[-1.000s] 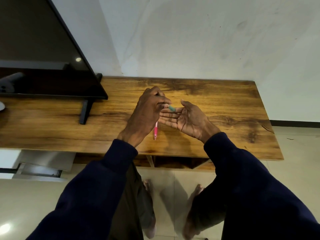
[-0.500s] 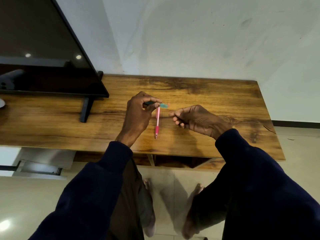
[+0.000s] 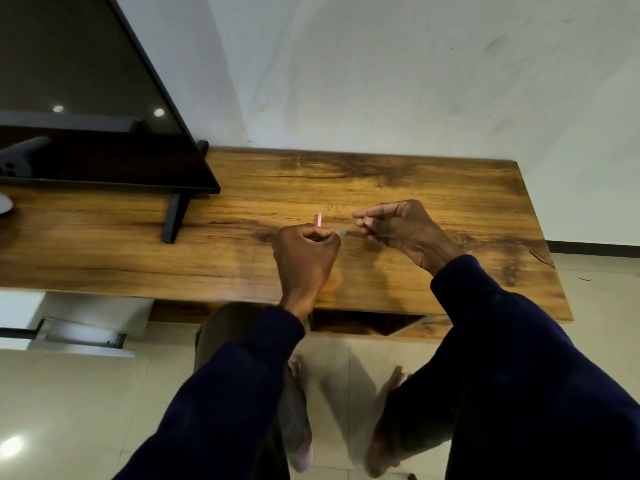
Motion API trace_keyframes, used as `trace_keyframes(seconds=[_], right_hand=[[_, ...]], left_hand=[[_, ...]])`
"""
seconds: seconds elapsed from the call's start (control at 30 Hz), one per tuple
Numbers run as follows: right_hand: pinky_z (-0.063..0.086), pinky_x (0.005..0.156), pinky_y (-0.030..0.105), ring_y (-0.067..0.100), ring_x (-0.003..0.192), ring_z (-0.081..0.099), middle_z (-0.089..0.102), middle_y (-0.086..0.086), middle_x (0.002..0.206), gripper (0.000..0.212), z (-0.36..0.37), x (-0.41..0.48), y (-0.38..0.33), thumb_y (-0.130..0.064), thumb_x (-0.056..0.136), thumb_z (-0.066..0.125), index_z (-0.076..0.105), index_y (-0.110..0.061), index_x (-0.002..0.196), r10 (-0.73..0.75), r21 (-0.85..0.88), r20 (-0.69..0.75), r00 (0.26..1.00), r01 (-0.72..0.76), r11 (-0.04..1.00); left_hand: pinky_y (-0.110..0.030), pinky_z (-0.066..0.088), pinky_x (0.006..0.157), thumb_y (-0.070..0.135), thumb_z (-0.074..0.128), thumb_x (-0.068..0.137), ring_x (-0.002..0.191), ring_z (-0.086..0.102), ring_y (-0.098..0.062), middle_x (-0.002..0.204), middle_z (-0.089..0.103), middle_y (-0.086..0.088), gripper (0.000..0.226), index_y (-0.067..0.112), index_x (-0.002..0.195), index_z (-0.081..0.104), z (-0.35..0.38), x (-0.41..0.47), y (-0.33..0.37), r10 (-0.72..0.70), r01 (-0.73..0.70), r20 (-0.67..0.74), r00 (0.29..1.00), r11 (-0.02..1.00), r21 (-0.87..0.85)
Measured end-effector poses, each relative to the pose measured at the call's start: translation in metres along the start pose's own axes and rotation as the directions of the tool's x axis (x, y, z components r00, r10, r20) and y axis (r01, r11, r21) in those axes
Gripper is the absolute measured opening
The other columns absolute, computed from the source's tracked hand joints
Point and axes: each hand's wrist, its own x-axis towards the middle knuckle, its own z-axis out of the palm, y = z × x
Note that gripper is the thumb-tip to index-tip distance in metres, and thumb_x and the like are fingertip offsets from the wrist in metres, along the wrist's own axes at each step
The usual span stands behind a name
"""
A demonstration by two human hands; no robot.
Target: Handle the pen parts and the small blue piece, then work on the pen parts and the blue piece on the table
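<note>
My left hand point(image 3: 304, 252) is curled in a fist round a pink pen point(image 3: 319, 219), and the pen's pink end sticks up out of the fist. My right hand point(image 3: 398, 226) pinches a thin, blurred piece with a green tip point(image 3: 343, 232), and that tip points at my left fist, almost touching it. Both hands hover just above the wooden table point(image 3: 450, 188). Two tiny pieces point(image 3: 329, 207) lie on the table just beyond my hands.
A large dark screen point(image 3: 86, 98) stands on the table's left part, with its black foot point(image 3: 173, 216) left of my left hand. A white wall rises behind the table. The table's right end point(image 3: 540, 237) is near. Below lie a tiled floor and my bare feet point(image 3: 388, 427).
My right hand went from open to pinching the thin green-tipped piece. My left hand turned, so the pink pen now points up out of the fist instead of hanging down.
</note>
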Motion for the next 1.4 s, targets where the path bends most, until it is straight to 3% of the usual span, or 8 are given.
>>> trace_keyframes(seconds=[0.17,0.37,0.7,0.87,1.0,1.17,1.3,1.4], right_hand=[[0.053,0.065,0.019,0.009,0.090,0.073,0.081,0.006,0.096,0.017,-0.004,0.002,-0.001,-0.001,0.090,0.074,0.081,-0.010,0.103,-0.037,-0.073,-0.124,0.992,0.028,0.997],[0.056,0.071,0.025,0.013,0.089,0.071,0.080,0.010,0.102,0.017,-0.008,0.004,0.001,-0.006,0.086,0.081,0.083,-0.015,0.100,-0.040,-0.036,-0.163,0.986,0.034,0.999],[0.063,0.084,0.036,0.017,0.082,0.075,0.080,0.012,0.096,0.020,-0.003,0.006,0.002,-0.003,0.082,0.083,0.080,-0.005,0.102,-0.017,0.067,-0.215,0.977,0.032,0.997],[0.063,0.075,0.031,0.020,0.082,0.077,0.080,0.010,0.090,0.019,-0.004,0.005,0.001,-0.004,0.083,0.083,0.077,-0.001,0.100,-0.014,0.133,-0.211,0.977,0.043,0.990],[0.062,0.074,0.029,0.021,0.087,0.078,0.080,0.010,0.090,0.013,-0.001,0.007,0.001,-0.007,0.083,0.083,0.078,-0.006,0.095,0.002,0.156,-0.195,0.981,0.029,0.987],[0.063,0.082,0.034,0.019,0.086,0.075,0.081,0.010,0.094,0.011,0.005,0.014,0.002,-0.010,0.081,0.084,0.079,-0.009,0.092,0.019,0.118,-0.211,0.977,0.006,0.993],[0.062,0.075,0.030,0.020,0.083,0.075,0.080,0.015,0.093,0.014,0.010,0.016,0.003,-0.006,0.081,0.083,0.078,-0.004,0.094,0.009,0.140,-0.195,0.981,0.018,0.990],[0.061,0.072,0.026,0.021,0.082,0.076,0.080,0.016,0.092,0.014,0.013,0.015,0.001,-0.005,0.081,0.082,0.078,-0.002,0.094,-0.007,0.157,-0.194,0.981,0.038,0.987]], left_hand=[[-0.042,0.058,0.093,0.029,0.079,0.089,0.095,0.070,-0.019,0.091,0.075,0.005,0.009,0.021,0.094,0.078,0.024,-0.002,-0.008,0.024,-0.041,0.086,0.996,0.979,0.202],[-0.025,0.037,0.082,0.027,0.074,0.093,0.091,0.051,-0.009,0.098,0.069,-0.003,0.013,0.015,0.099,0.071,0.042,-0.009,-0.010,0.159,-0.188,0.108,0.981,0.906,0.380],[-0.039,0.051,0.094,0.033,0.062,0.101,0.117,0.062,-0.029,0.124,0.067,-0.015,0.032,0.009,0.122,0.066,0.049,-0.005,-0.005,0.232,-0.335,0.250,0.940,0.762,0.553],[-0.038,0.056,0.088,0.040,0.063,0.098,0.092,0.066,-0.020,0.097,0.070,-0.006,0.026,0.015,0.097,0.069,0.035,0.000,-0.009,0.184,-0.222,0.127,0.975,0.864,0.451],[-0.039,0.056,0.087,0.029,0.071,0.094,0.095,0.065,-0.020,0.102,0.068,-0.005,0.019,0.013,0.104,0.067,0.013,0.029,-0.018,0.083,-0.060,-0.036,0.996,0.906,0.418],[-0.040,0.057,0.090,0.048,0.074,0.089,0.101,0.068,-0.025,0.107,0.070,-0.009,0.045,0.010,0.112,0.068,0.008,0.045,-0.027,-0.058,0.022,0.048,0.997,0.836,0.548],[-0.045,0.059,0.088,0.038,0.075,0.092,0.095,0.070,-0.026,0.099,0.073,-0.010,0.030,0.011,0.104,0.071,0.010,0.043,-0.025,-0.016,-0.019,0.060,0.998,0.839,0.544],[-0.040,0.062,0.073,0.032,0.077,0.091,0.073,0.072,-0.016,0.079,0.074,-0.004,0.019,0.013,0.091,0.077,0.004,0.041,-0.021,-0.019,-0.006,0.051,0.999,0.895,0.447]])
